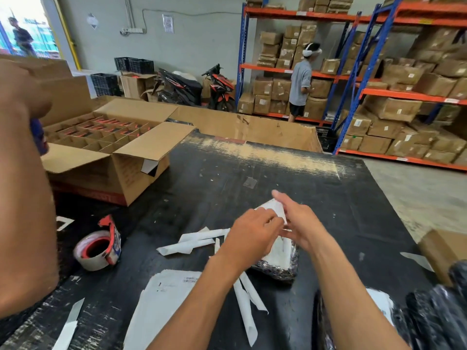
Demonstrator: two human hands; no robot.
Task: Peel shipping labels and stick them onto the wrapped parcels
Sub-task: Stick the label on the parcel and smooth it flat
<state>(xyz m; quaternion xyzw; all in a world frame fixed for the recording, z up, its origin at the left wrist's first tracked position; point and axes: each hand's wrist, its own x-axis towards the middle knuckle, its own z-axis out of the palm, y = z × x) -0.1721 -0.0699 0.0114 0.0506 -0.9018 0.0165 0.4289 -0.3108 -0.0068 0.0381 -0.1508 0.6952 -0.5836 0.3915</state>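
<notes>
both forearms reach in: left hand (252, 229) pinches a white paper shipping label (274, 208), right hand (299, 223) holds its other edge, fingers partly straight, over a black plastic-wrapped parcel (280, 267) on the black surface (328, 193); curled white backing strips (192, 245) just left.

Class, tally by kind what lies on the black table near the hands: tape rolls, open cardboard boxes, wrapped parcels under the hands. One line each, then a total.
Tape roll: 1
Open cardboard box: 1
Wrapped parcel under the left hand and right hand: 1
Total: 3
</notes>
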